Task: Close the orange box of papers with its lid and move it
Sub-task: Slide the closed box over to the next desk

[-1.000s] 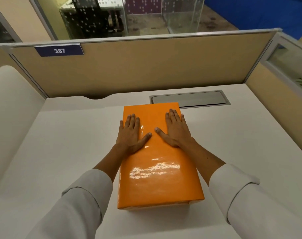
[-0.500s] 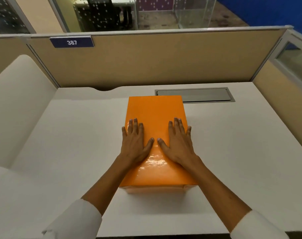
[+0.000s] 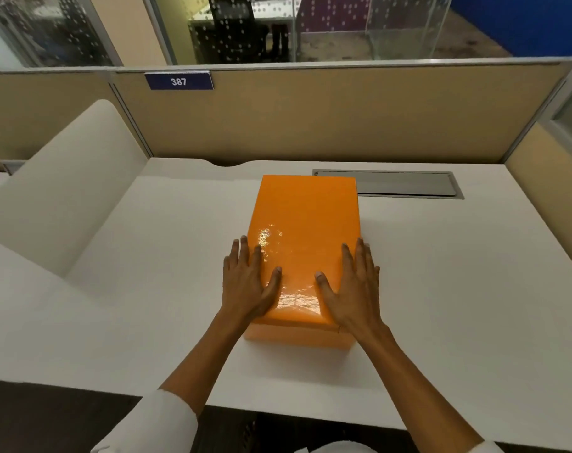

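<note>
The orange box (image 3: 306, 223) lies on the white desk (image 3: 458, 273) with its glossy lid on top, long side running away from me. No papers show; the lid hides the inside. My left hand (image 3: 248, 282) rests at the near left edge of the lid, thumb on top, fingers spread and reaching over the left side. At the near right edge sits my right hand (image 3: 353, 286), thumb on the lid and fingers along the right side. Both hands press flat against the box rather than curl around it.
A grey cable hatch (image 3: 405, 184) is set into the desk just behind and right of the box. Beige partition walls (image 3: 311, 119) close off the back and right. A white curved divider (image 3: 65, 191) rises at the left. The desk's front edge is near my forearms.
Both hands have slid back toward me and outward, from the middle of the lid to its near side edges. The camera has pulled back, showing the desk's front edge.
</note>
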